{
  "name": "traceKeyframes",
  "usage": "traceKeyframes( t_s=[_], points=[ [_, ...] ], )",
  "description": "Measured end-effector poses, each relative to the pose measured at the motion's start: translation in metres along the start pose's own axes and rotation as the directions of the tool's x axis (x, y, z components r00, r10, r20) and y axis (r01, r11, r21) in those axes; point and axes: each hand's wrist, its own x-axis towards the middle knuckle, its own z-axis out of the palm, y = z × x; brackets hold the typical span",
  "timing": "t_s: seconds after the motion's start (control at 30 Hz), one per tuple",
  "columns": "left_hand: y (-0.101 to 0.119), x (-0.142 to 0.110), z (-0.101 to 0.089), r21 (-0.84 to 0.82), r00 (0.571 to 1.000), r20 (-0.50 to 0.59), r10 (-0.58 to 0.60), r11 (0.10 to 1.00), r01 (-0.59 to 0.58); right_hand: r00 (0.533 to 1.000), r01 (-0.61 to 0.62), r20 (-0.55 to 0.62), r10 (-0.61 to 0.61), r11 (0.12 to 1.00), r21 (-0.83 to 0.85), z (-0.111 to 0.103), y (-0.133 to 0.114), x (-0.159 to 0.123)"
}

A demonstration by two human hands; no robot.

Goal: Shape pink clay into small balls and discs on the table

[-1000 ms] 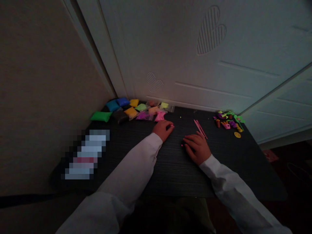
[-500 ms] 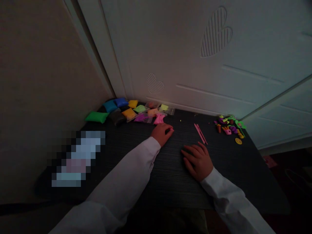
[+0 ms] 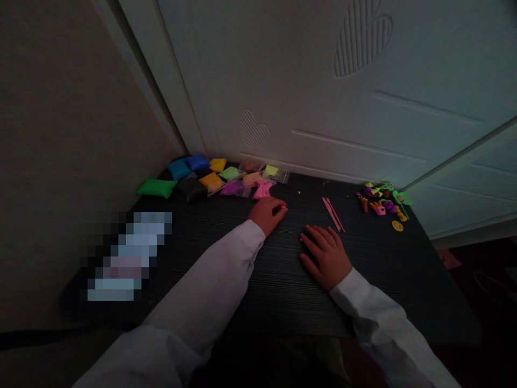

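Observation:
My left hand (image 3: pixel 265 216) is closed in a pinch on a small bit of pink clay (image 3: pixel 283 207) above the dark tabletop. Just beyond it lies a larger pink lump of clay (image 3: pixel 263 189). Fingers spread and palm down, my right hand (image 3: pixel 327 257) rests on the table with nothing visible in its grip; what is under the palm is hidden. Two thin pink modelling tools (image 3: pixel 333 214) lie side by side past its fingertips.
Packets of coloured clay (image 3: pixel 210 182) line the back left. Several small clay figures (image 3: pixel 383 200) and a yellow disc (image 3: pixel 398 226) sit at the back right. A blurred-out screen-like patch (image 3: pixel 131 256) is at the left. A white panel (image 3: pixel 307 97) with heart reliefs borders the back.
The view has tilted slightly downward. My right hand's fingers are a little more spread, with the thumb further from the other fingers. My left hand keeps its pinch on the pink clay.

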Motion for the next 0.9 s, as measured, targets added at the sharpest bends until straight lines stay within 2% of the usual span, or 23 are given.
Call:
traceKeyframes(
  t_s=[0.17, 0.27, 0.53, 0.77, 0.9],
  points=[
    [0.000, 0.000, 0.000, 0.000, 1.000, 0.003, 0.008, 1.000, -0.008, 0.998, 0.056, 0.009, -0.056, 0.998, 0.018, 0.000, -0.001, 0.000],
    [0.001, 0.000, 0.000, 0.004, 1.000, -0.001, 0.011, 1.000, -0.011, 0.999, 0.019, 0.033, -0.019, 1.000, 0.012, 0.000, -0.002, 0.001],
    [-0.001, 0.000, 0.000, -0.001, 1.000, 0.003, 0.007, 1.000, -0.007, 0.995, -0.048, -0.087, 0.051, 0.998, 0.033, 0.007, 0.013, -0.002],
    [-0.001, 0.001, 0.000, -0.004, 1.000, 0.006, 0.002, 1.000, -0.002, 0.998, 0.004, -0.060, -0.003, 1.000, 0.007, 0.003, 0.008, -0.008],
    [0.000, 0.001, 0.000, -0.007, 1.000, 0.003, 0.005, 1.000, -0.005, 0.993, -0.032, -0.113, 0.035, 0.999, 0.031, 0.004, 0.006, -0.005]
  ],
)
